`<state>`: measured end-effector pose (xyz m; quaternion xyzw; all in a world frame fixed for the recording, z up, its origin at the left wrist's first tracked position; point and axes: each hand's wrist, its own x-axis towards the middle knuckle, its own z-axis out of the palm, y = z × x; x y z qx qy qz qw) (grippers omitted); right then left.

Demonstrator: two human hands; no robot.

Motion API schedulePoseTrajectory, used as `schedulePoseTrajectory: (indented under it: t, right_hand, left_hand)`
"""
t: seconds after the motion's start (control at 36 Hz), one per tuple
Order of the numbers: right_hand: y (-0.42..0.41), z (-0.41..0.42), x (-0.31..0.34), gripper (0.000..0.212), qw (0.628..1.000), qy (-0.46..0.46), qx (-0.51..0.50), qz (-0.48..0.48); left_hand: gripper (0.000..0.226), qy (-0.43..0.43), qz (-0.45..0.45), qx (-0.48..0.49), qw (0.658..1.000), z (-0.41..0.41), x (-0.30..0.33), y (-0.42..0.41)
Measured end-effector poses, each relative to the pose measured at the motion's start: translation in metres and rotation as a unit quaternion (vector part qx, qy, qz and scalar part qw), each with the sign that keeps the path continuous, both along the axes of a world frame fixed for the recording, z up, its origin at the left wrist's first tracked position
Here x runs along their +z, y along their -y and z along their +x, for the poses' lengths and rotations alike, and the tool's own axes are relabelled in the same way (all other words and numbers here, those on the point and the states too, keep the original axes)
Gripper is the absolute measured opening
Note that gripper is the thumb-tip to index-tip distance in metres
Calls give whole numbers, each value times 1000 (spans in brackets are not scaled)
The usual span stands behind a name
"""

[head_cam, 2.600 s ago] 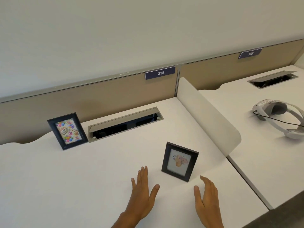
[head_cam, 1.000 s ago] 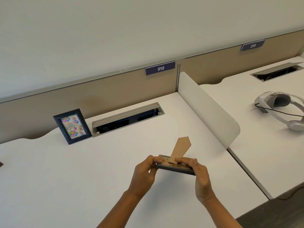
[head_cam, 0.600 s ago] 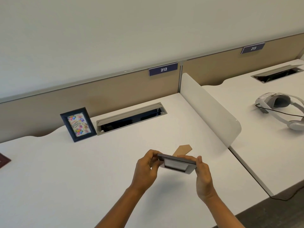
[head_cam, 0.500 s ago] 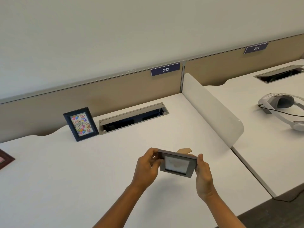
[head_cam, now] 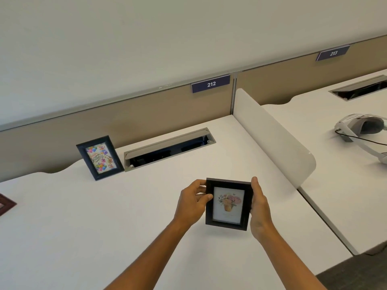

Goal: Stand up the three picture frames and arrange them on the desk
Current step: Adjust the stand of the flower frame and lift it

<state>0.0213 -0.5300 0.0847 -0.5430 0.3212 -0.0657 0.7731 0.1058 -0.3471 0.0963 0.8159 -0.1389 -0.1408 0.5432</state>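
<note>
Here, lower centre: flower-print frame (head_cam: pixel 228 204) held upright just above the desk (head_cam: pixel 104 227), left hand (head_cam: pixel 193 203) and right hand (head_cam: pixel 259 208) each in a closed grip on a side edge. Birthday frame (head_cam: pixel 99 157) stands left of centre. Dark red frame (head_cam: pixel 5 205) at left edge, cropped.

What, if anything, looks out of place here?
The reddish-brown frame at the desk's left edge appears to lie flat, cut off by the view, while the birthday frame stands. Nothing looks damaged.
</note>
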Motion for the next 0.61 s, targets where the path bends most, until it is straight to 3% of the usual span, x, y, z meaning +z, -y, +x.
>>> schedulePoseTrajectory:
  t: [0.39,0.61]
  right_hand:
    - [79,107,-25,48,999,-26,-42,11]
    - [99,164,-15,50,999,-26,-41,-18]
  left_hand:
    - [29,-23,34,-11,999,102,-18,75]
    - [32,-21,13,40,999,153,-10,105]
